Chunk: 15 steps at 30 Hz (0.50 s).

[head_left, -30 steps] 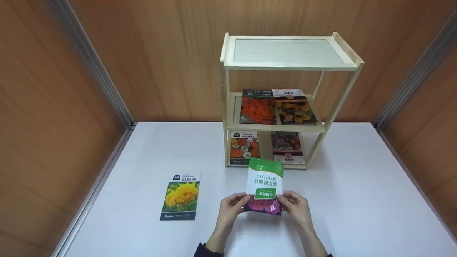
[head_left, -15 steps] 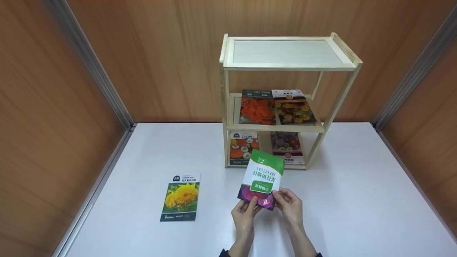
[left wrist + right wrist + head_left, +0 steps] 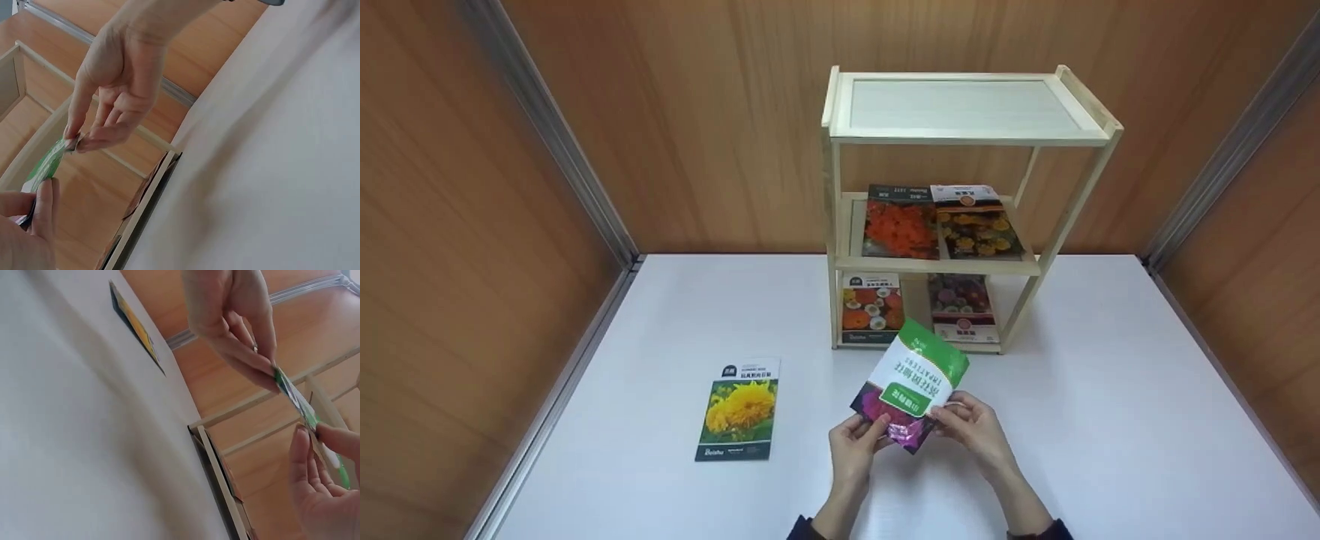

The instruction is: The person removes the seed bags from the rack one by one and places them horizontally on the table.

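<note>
Left hand (image 3: 853,454) pinches the magenta-flower end of a glossy green, white and magenta flat rectangular packet (image 3: 913,382), thumb on top. Right hand (image 3: 973,431) also grasping it, thumb and fingers on the right-hand edge by the white panel. Packet sits between both hands, raised off the bench, turned at a slant, green end away from the person and angled right. Dark sleeves (image 3: 1041,531) at wrists.

Writing: "IMPATIENS" on white, upside down to the head camera, plus larger green Chinese characters; white characters on a green label patch. Flat white-topped yellow-flower packet (image 3: 739,409) well left of the hands: brand looks like "Beishu" on dark bottom band, Chinese title on top. Remaining print too small.

Pale wooden three-tier rack (image 3: 967,105) beyond the hands. Middle shelf: dark-topped red-flower packet (image 3: 901,225) beside white-topped packet with small yellow flowers (image 3: 981,229). Bottom shelf: orange-and-white-flower packet (image 3: 873,309) left, purple-flower packet with white lower band (image 3: 962,307) right.

Surface: smooth white bench (image 3: 1117,420). Wood-grain brown panel walls (image 3: 697,112), grey metal corner strips (image 3: 574,142).
</note>
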Available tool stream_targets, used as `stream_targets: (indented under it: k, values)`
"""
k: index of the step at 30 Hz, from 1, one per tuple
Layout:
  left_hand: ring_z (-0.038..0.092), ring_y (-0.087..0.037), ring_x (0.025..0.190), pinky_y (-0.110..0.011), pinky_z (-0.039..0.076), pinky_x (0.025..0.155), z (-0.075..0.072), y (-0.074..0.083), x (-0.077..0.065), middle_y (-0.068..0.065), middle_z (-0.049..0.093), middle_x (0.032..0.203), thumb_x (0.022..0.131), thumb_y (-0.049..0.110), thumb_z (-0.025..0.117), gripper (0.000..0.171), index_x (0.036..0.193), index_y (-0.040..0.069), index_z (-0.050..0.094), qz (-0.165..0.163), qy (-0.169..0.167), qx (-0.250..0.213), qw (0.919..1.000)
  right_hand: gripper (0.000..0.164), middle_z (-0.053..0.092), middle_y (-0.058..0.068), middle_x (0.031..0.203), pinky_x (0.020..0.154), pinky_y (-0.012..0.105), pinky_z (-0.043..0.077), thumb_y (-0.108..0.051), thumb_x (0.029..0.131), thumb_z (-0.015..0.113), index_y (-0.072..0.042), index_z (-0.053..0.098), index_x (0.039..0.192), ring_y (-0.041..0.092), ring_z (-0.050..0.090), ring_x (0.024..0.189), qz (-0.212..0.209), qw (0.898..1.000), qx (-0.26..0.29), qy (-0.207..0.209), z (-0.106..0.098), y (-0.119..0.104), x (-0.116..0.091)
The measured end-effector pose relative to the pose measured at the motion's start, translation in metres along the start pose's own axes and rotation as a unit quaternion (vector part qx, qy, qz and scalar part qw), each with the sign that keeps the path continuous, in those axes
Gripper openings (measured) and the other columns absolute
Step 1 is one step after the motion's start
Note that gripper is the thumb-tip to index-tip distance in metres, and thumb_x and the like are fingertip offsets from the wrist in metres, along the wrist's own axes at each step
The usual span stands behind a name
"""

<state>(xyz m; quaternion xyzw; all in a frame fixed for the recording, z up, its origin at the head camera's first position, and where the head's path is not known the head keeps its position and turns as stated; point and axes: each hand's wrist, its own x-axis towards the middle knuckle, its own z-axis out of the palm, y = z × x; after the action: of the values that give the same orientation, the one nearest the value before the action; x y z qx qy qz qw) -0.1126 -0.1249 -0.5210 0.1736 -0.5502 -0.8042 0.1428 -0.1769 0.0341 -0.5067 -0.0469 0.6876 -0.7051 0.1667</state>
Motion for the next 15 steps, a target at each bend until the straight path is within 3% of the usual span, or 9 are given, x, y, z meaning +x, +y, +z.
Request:
stream_targets:
  k: [6, 9, 15]
  values:
    - [0.065, -0.023, 0.071, -0.03, 0.052, 0.064, -0.019, 0.011, 0.005, -0.023, 0.064, 0.087, 0.079, 0.001, 0.063, 0.028, 0.102, -0.015, 0.056, -0.035, -0.094, 0.034, 0.9943, 0.049, 0.063, 0.015, 0.095, 0.071, 0.03, 0.051, -0.013, 0.084, 0.06, 0.012, 0.041, 0.12, 0.02, 0.061, 0.077, 0.033, 0.998, -0.035, -0.046, -0.025, -0.014, 0.008]
    - [0.065, -0.022, 0.07, -0.03, 0.053, 0.063, -0.027, 0.016, 0.008, -0.023, 0.064, 0.087, 0.079, 0.001, 0.063, 0.028, 0.102, -0.015, 0.056, -0.048, -0.137, 0.052, 0.9881, 0.047, 0.064, 0.014, 0.092, 0.069, 0.03, 0.051, -0.016, 0.085, 0.059, 0.013, 0.042, 0.118, 0.02, 0.062, 0.077, 0.025, 0.995, -0.063, -0.069, -0.037, -0.018, 0.01]
    - [0.065, -0.021, 0.067, -0.03, 0.053, 0.061, -0.04, 0.025, 0.012, -0.023, 0.064, 0.084, 0.079, 0.0, 0.062, 0.025, 0.099, -0.015, 0.058, -0.064, -0.19, 0.089, 0.9756, 0.042, 0.065, 0.012, 0.088, 0.064, 0.028, 0.051, -0.016, 0.084, 0.06, 0.013, 0.048, 0.113, 0.018, 0.062, 0.072, 0.004, 0.985, -0.098, -0.141, -0.053, -0.023, 0.009]
